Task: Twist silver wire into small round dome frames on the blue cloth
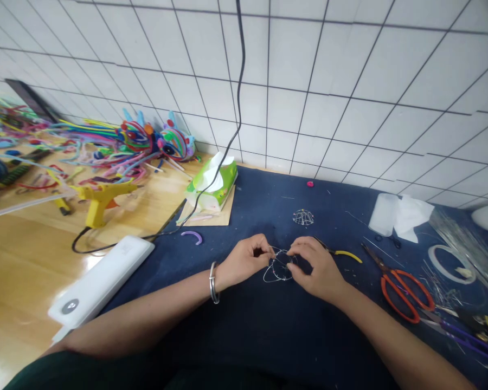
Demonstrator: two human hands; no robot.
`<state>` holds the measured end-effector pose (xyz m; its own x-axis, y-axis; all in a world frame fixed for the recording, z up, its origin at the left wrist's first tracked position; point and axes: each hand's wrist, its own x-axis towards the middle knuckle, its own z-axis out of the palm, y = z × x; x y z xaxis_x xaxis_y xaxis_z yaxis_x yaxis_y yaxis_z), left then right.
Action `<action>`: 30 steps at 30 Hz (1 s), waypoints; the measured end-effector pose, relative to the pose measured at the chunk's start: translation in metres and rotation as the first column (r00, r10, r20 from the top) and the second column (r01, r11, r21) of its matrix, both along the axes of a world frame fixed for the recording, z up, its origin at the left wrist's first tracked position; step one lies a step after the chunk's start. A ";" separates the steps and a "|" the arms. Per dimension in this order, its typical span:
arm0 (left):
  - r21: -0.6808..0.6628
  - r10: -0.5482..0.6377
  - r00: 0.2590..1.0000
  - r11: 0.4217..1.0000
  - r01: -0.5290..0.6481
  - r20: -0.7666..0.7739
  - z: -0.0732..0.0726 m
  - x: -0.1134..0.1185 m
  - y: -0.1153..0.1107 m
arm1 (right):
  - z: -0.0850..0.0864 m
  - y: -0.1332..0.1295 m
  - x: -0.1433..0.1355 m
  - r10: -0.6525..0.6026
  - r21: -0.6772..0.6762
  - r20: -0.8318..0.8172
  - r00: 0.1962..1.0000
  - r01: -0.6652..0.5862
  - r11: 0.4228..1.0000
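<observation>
A small round wire frame with thin loose wire ends is between my hands, low over the dark blue mat. My left hand, with a silver bangle on its wrist, pinches a wire at the frame's left side. On the right side, my right hand has its thumb and fingers closed round the frame's rim. A dome-shaped wire piece lies on the mat beyond my hands. Yellow-handled pliers rest just behind my right hand, partly hidden by it.
Orange-handled scissors, purple-handled scissors, a white coil and thin wires lie at right. Leftward are a tissue pack, a white power bank, a yellow glue gun with a black cord and colourful pipe cleaners.
</observation>
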<state>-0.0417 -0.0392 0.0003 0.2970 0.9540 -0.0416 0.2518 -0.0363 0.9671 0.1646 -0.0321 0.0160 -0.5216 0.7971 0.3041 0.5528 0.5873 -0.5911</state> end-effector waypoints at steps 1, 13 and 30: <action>0.008 0.000 1.000 1.000 0.000 -0.005 0.000 0.000 0.000 | 0.000 -0.002 -0.001 0.025 0.050 0.060 0.998 -0.028 0.998; 0.076 -0.010 0.998 0.997 0.015 -0.062 0.007 0.001 -0.002 | -0.004 -0.009 -0.008 0.043 0.199 0.235 0.971 -0.091 0.976; 0.137 -0.092 0.984 0.984 0.114 -0.154 0.003 0.006 -0.008 | -0.005 -0.010 -0.013 -0.135 0.158 0.133 0.982 0.113 0.981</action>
<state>-0.0353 -0.0471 0.0038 0.3950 0.9176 0.0444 0.3783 -0.2065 0.9024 0.1520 -0.0425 0.0113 -0.4680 0.8096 0.3543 0.6990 0.5844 -0.4121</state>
